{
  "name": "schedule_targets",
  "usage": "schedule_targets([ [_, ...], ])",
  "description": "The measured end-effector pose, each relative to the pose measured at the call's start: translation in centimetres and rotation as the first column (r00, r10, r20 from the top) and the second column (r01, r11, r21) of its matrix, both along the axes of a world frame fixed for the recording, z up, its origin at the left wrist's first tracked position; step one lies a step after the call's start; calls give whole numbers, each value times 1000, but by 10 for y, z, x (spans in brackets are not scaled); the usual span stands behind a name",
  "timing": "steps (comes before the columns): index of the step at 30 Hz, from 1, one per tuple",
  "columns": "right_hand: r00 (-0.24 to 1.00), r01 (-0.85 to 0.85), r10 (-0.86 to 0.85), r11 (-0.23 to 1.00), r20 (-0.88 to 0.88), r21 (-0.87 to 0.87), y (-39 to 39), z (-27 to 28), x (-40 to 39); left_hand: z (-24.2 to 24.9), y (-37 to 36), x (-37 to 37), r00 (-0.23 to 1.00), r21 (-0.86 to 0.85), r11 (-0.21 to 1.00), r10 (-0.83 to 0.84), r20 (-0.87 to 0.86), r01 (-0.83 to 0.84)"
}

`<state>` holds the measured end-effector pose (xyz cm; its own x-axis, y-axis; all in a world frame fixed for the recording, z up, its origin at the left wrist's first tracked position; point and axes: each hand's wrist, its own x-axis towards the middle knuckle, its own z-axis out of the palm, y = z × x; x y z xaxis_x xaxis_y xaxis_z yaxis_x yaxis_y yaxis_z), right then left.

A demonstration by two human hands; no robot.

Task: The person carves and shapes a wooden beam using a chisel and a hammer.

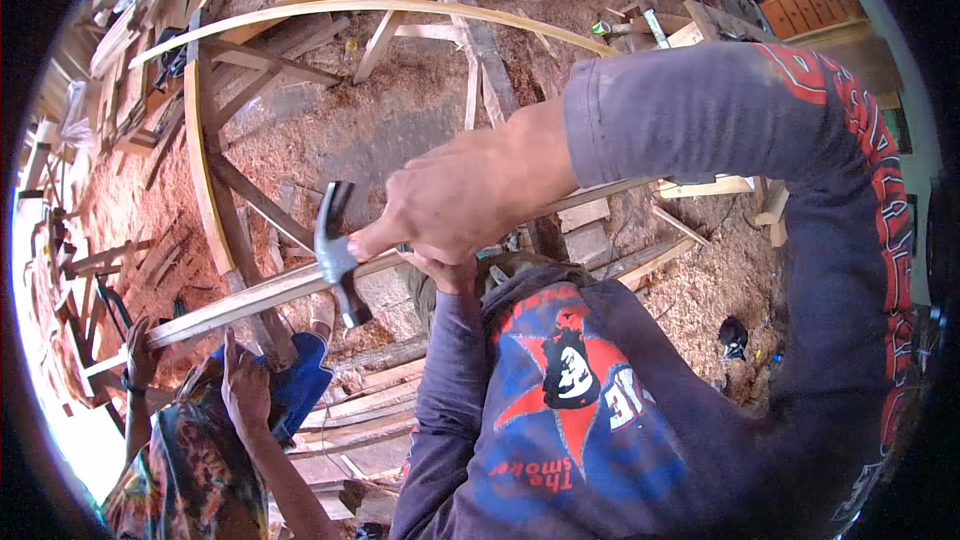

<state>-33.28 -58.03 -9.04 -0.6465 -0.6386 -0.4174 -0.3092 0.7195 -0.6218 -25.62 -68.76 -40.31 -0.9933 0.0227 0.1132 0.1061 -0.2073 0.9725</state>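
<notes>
My right hand [455, 200] is closed round a hammer, and its metal claw head [335, 250] shows just left of my fingers, over a long wooden strip [245, 302]. Directly below it, my left hand [445, 272] grips the same strip, mostly hidden behind my right hand. The strip slopes from the lower left up to the right, passing under both hands. At its lower left end, a co-worker's hand [140, 355] touches the wood. The co-worker's other hand [245, 390] is just below the strip with a finger pointing up.
A curved thin strip [400, 6] spans the top over wooden frames [205, 190]. Cut planks [375, 405] lie below the held strip. Wood shavings [410, 100] cover the floor. More lumber is stacked at the upper left. A dark round object [733, 335] lies at the right.
</notes>
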Motion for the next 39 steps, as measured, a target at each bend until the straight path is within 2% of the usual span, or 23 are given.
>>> schedule_targets([
  [2,1000,-22,22,999,-1,39,13,-11,3,-4,-5,-9,972,-353,935,-65,-226,-19],
  [3,999,-41,40,996,6,76,20,-19,7,-4,-5,-9,970,-353,935,-73,-232,-14],
  [4,999,-33,33,996,1,78,19,-17,6,3,-3,-8,986,-257,966,-72,-148,32],
  [5,1000,-26,27,993,-12,111,16,-13,3,22,2,-9,980,108,983,-164,116,151],
  [6,999,-24,27,990,-17,138,12,-11,2,40,6,-10,902,469,881,-244,355,54],
  [7,1000,-26,28,991,-8,129,9,-9,4,58,6,-8,899,462,885,-241,366,49],
  [9,991,78,-88,992,-97,-104,9,-2,7,72,9,-6,878,587,801,-193,437,-117],
  [11,985,110,-125,986,-117,-129,14,-13,11,71,8,-11,880,642,753,-200,430,-142],
  [14,984,122,-135,986,-119,-113,29,-30,20,78,0,-20,921,462,885,-229,315,62],
  [15,977,151,-165,983,-133,-109,36,-34,28,84,-4,-21,982,94,985,-154,109,144],
  [16,971,177,-191,979,-144,-106,43,-36,36,89,-6,-21,981,-293,949,-154,-116,114],
  [17,973,171,-185,980,-139,-104,50,-38,45,91,-7,-23,983,-292,950,-148,-112,110],
  [18,936,249,-286,950,-207,-186,58,-38,54,91,-3,-28,955,220,962,-210,208,164],
  [19,884,315,-385,909,-264,-272,67,-37,63,93,1,-33,813,666,746,-397,427,15],
  [20,862,433,-454,891,-224,-138,74,-29,70,107,7,-32,832,635,772,-369,414,26],
  [21,869,422,-444,896,-220,-142,78,-25,79,121,15,-31,790,592,796,-282,544,-123],
  [23,688,673,-687,725,-234,-146,92,-19,92,138,30,-31,807,460,874,-154,570,-158],
  [24,689,672,-685,726,-236,-145,101,-22,101,148,31,-33,799,423,894,-147,583,-144],
  [29,315,895,-949,293,11,-335,125,-55,157,113,17,-58,627,556,786,-295,721,-270],
  [31,209,898,-976,170,55,-407,137,-80,180,106,17,-61,770,541,803,-173,614,-250],
  [33,10,992,-990,-9,144,-129,132,-81,201,115,16,-69,792,545,806,-170,587,-231],
  [34,-48,973,-981,-88,186,-214,130,-93,213,123,16,-72,835,538,822,-155,527,-187],
  [39,-103,980,-995,-100,-6,-169,133,-133,247,155,36,-64,937,446,895,-155,313,-1],
])
